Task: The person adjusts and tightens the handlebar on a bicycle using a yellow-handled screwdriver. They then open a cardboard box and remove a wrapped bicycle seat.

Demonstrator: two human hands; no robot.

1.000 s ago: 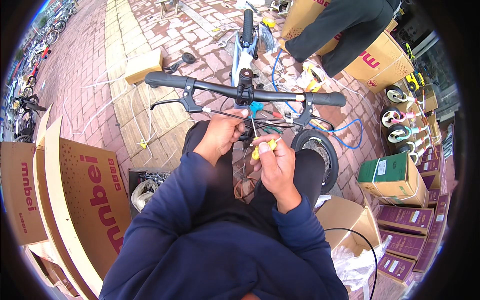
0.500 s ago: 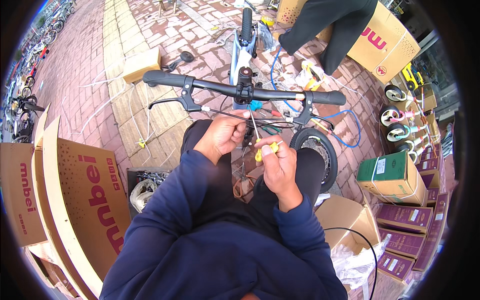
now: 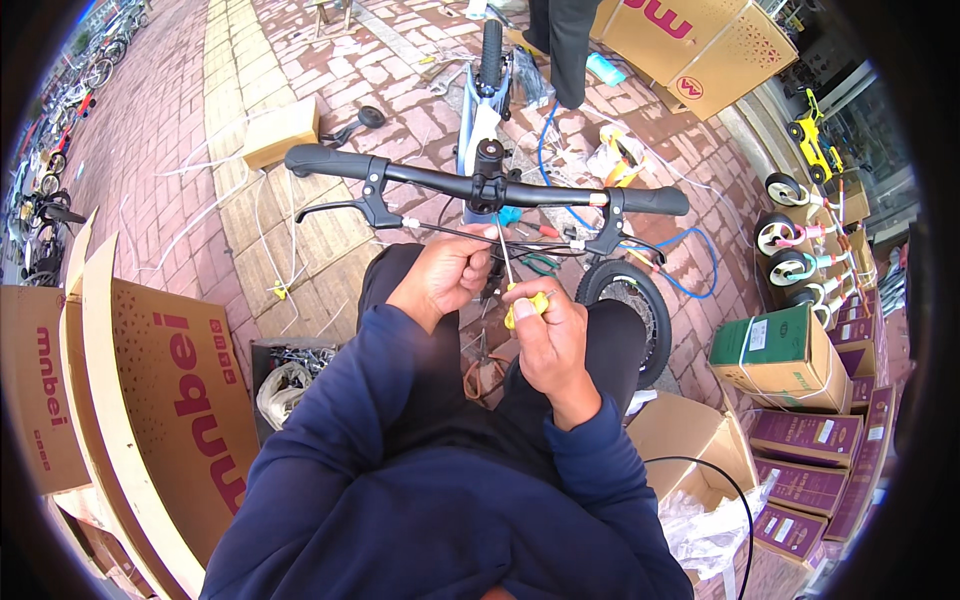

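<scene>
A bicycle handlebar spans the space before my knees, with black grips and a brake lever at its left end. In my right hand is a screwdriver with a yellow handle. Its thin shaft rises to just below the stem; whether the tip touches anything is unclear. My left hand is closed beside the shaft's upper end, under the brake cable, its fingertips pinched. What they hold is too small to tell. A bicycle wheel leans by my right knee.
Large cardboard boxes stand at my left, beside a bin of metal parts. An open carton with plastic wrap is at my right, near small balance bikes. Ahead, a person stands by another box. A blue hose crosses the paving.
My right hand has shifted slightly and the screwdriver handle sits at a different angle. My left hand stays nearly still. The person ahead and the large box there have moved left.
</scene>
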